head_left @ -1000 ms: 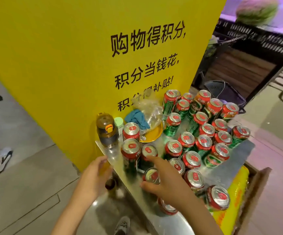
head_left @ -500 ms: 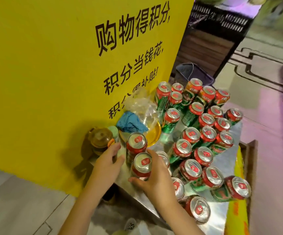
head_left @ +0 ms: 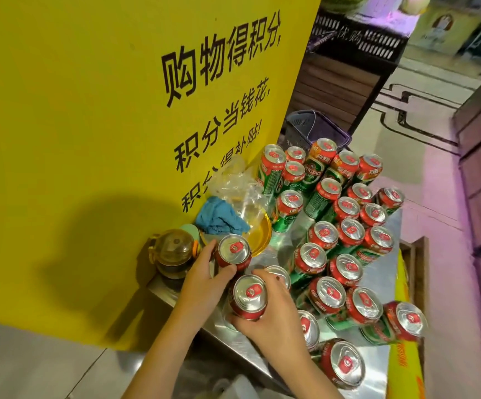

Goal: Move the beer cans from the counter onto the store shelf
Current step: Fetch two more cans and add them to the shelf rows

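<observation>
Several red-and-green beer cans (head_left: 345, 211) stand packed on a shiny metal counter (head_left: 383, 286) beside a tall yellow sign. My left hand (head_left: 204, 279) wraps around one upright can (head_left: 235, 250) at the counter's near left corner. My right hand (head_left: 271, 315) grips a second can (head_left: 249, 295) just in front of it, fingers curled around its side. A third can (head_left: 279, 275) stands partly hidden behind my right hand. No store shelf is in view.
A brown-lidded bottle (head_left: 173, 249), a blue cloth (head_left: 219, 217), a clear plastic bag (head_left: 236, 182) and a yellow dish (head_left: 262, 234) sit against the yellow sign (head_left: 89, 139). A dark basket (head_left: 314, 128) stands behind the cans. Pink floor runs along the right.
Both hands have moved in from the counter's edge and closed on two cans at the near left corner. The view has shifted closer to the counter.
</observation>
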`<action>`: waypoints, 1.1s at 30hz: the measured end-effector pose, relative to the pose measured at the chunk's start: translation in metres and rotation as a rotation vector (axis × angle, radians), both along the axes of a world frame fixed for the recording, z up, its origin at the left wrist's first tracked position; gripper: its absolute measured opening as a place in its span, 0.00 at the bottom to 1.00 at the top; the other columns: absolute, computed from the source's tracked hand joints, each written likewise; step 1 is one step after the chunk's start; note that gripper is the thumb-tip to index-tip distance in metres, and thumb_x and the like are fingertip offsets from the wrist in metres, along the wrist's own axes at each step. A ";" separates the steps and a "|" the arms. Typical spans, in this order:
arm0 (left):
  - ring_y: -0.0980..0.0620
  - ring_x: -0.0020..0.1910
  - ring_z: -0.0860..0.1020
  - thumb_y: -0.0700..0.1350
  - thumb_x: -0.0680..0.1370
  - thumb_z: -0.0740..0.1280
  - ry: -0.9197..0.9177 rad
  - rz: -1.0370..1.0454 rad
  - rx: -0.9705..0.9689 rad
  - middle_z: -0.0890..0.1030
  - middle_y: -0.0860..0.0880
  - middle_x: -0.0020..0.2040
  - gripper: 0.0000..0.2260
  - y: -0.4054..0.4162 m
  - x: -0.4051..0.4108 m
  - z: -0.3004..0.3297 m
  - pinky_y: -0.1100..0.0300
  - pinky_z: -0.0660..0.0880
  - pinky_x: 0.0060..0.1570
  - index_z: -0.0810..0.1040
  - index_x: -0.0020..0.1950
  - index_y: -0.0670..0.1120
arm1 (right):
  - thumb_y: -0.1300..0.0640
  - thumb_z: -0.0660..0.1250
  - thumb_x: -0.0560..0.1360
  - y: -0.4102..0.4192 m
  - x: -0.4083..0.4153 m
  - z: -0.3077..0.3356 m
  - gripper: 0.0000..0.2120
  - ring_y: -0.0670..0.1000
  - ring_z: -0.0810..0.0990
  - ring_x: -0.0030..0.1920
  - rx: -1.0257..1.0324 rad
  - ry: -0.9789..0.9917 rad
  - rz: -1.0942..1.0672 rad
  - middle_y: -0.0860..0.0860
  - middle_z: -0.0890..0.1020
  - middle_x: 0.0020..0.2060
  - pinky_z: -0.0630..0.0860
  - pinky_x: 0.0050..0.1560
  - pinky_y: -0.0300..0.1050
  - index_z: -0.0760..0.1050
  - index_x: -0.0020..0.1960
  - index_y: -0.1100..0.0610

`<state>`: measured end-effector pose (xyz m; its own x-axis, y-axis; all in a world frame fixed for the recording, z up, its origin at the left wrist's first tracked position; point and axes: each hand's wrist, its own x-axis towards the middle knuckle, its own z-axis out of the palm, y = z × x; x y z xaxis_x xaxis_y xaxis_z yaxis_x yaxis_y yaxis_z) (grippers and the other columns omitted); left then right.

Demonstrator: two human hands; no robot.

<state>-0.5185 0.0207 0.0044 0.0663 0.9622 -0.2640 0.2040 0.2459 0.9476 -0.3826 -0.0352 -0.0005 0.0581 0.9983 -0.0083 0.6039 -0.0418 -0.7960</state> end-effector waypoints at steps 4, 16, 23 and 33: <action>0.58 0.63 0.70 0.39 0.71 0.72 0.015 -0.023 0.017 0.74 0.54 0.63 0.29 0.003 0.003 -0.004 0.70 0.66 0.56 0.66 0.70 0.51 | 0.49 0.80 0.56 -0.012 0.006 0.011 0.31 0.38 0.79 0.49 -0.031 0.082 -0.019 0.37 0.80 0.47 0.73 0.47 0.31 0.70 0.53 0.35; 0.59 0.58 0.72 0.44 0.64 0.79 0.150 0.090 0.167 0.75 0.58 0.56 0.31 -0.002 0.012 -0.010 0.71 0.65 0.52 0.70 0.64 0.54 | 0.54 0.81 0.55 -0.022 0.027 0.044 0.33 0.42 0.80 0.51 -0.107 0.211 0.002 0.38 0.81 0.49 0.78 0.52 0.42 0.72 0.54 0.35; 0.71 0.49 0.73 0.47 0.62 0.79 0.236 0.159 0.267 0.75 0.69 0.48 0.28 -0.044 0.006 0.003 0.79 0.66 0.47 0.70 0.55 0.64 | 0.61 0.83 0.55 -0.033 0.042 0.052 0.34 0.38 0.81 0.49 -0.093 0.319 0.028 0.36 0.81 0.48 0.75 0.46 0.30 0.73 0.55 0.44; 0.66 0.47 0.78 0.46 0.61 0.79 0.106 0.517 0.374 0.81 0.60 0.47 0.25 -0.131 0.025 0.070 0.74 0.73 0.41 0.75 0.55 0.57 | 0.49 0.79 0.51 -0.055 0.083 0.073 0.33 0.46 0.82 0.51 -0.024 0.528 0.252 0.45 0.83 0.50 0.79 0.52 0.47 0.76 0.55 0.45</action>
<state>-0.4937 -0.1100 0.0743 -0.4387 0.8911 0.1161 0.2453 -0.0056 0.9694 -0.3000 -0.0905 0.0727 -0.1988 0.9800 0.0059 0.1190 0.0302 -0.9924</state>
